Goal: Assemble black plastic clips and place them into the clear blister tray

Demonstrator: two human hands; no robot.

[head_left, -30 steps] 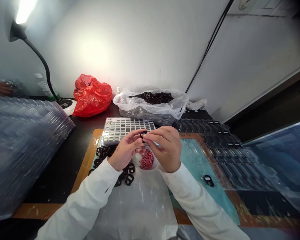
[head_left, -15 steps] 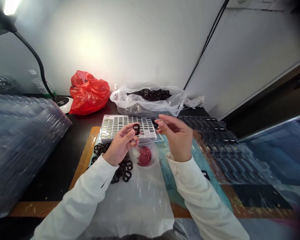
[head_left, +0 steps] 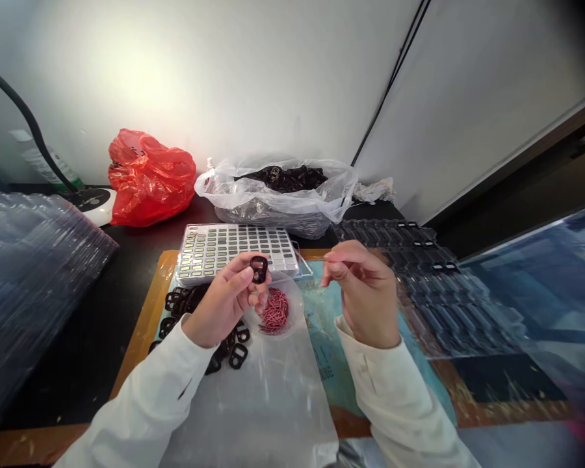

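So: black table [head_left: 73, 351] carries a clear plastic sheet [head_left: 253, 409], with a rectangular grid-slotted plastic tray [head_left: 234, 253] beyond it. Small round clear bowl of red pins [head_left: 275, 311] sits just beside the left hand [head_left: 221, 302], which grips a black plastic buckle [head_left: 259, 269] between thumb and fingers, above the bowl. Loose black buckles [head_left: 185, 300] lie under that hand. Right hand [head_left: 365, 292] is raised, thumb and forefinger pinched; anything held is too thin to tell.
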